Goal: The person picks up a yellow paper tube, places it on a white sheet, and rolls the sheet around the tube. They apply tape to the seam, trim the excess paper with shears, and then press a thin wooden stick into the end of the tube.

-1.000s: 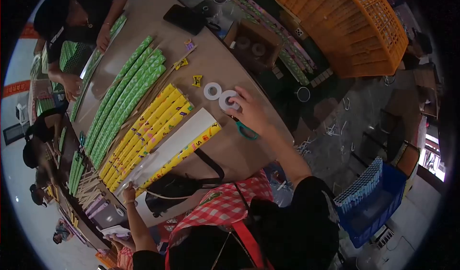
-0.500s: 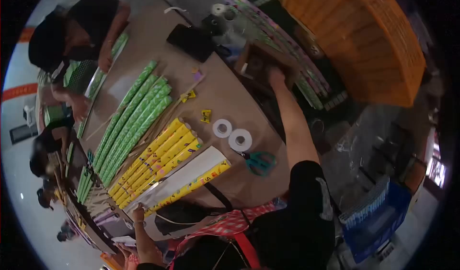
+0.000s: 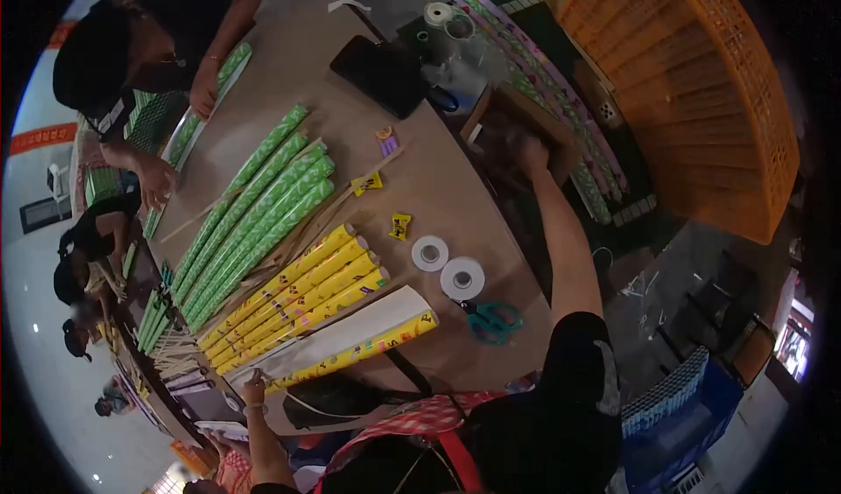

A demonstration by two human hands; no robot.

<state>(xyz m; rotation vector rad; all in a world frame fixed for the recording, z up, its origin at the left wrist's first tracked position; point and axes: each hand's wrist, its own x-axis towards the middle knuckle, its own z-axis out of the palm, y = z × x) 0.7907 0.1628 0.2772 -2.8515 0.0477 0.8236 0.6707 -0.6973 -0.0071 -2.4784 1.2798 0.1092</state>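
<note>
My right hand (image 3: 531, 154) is down inside an open cardboard box (image 3: 565, 135), its fingers blurred and partly hidden. What it touches in there cannot be made out. My left hand (image 3: 254, 391) is at the far-left end of a partly unrolled sheet of yellow wrapping paper (image 3: 350, 354), its fingers closed at the paper's edge. The sheet's white inner side (image 3: 385, 310) faces up. Alongside lie several yellow paper rolls (image 3: 302, 292), then several green patterned rolls (image 3: 263, 222). Teal-handled scissors (image 3: 493, 322) and two rolls of white tape (image 3: 462, 278) rest near my right forearm.
Across the table (image 3: 438, 187), a co-worker (image 3: 175, 65) handles a green sheet (image 3: 188, 135). Small yellow packets (image 3: 400, 226) and a black pouch (image 3: 378, 74) lie on the table. An orange basket (image 3: 692, 82) and a blue crate (image 3: 683, 424) stand on the right.
The view has shifted, so most things appear lower and farther right. My right hand stays in the box and my left hand stays at the yellow paper. The co-worker's upper hand has moved slightly along the green sheet.
</note>
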